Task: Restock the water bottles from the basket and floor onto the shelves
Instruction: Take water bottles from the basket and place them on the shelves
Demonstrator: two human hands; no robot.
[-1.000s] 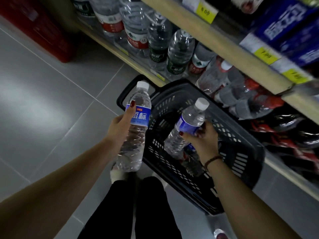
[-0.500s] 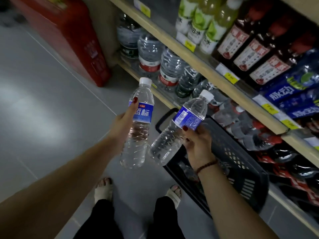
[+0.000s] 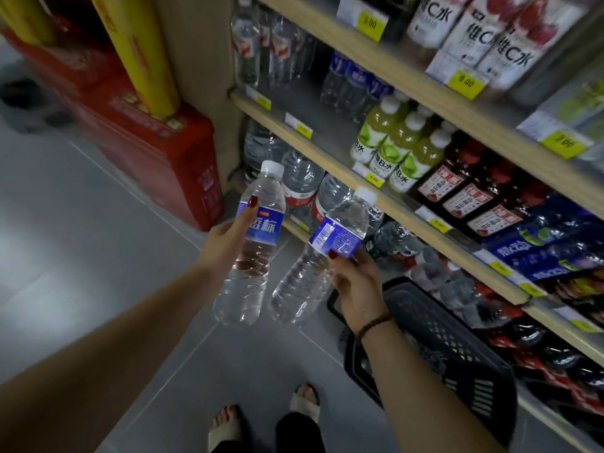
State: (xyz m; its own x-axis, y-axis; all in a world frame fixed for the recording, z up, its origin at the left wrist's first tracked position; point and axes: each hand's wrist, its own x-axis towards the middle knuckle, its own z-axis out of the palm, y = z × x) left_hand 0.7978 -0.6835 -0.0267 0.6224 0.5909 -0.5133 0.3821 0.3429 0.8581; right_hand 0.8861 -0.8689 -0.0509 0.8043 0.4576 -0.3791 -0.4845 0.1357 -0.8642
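My left hand [image 3: 228, 243] grips a clear water bottle [image 3: 251, 256] with a blue label and white cap, held upright. My right hand [image 3: 358, 289] holds a second blue-labelled water bottle [image 3: 313, 266], tilted with its cap toward the shelves. Both bottles hang in the air above the floor, in front of the wooden shelves [image 3: 359, 171]. The black plastic basket [image 3: 457, 348] stands on the floor below my right forearm, against the bottom shelf. Small blue-labelled bottles [image 3: 353, 83] stand on a higher shelf, with open shelf space to their left.
Large water jugs [image 3: 300, 188] fill the bottom shelf left. Green juice bottles [image 3: 395, 148], red-labelled drinks [image 3: 467, 197] and blue packs [image 3: 549, 250] sit to the right. Red boxes [image 3: 157, 155] and yellow rolls [image 3: 147, 50] stand left of the shelf unit. My sandalled feet [image 3: 261, 416] are on grey tiles.
Both hands have risen with their bottles away from the basket, and my view has tilted up, bringing higher shelves into sight. The basket now lies lower right.
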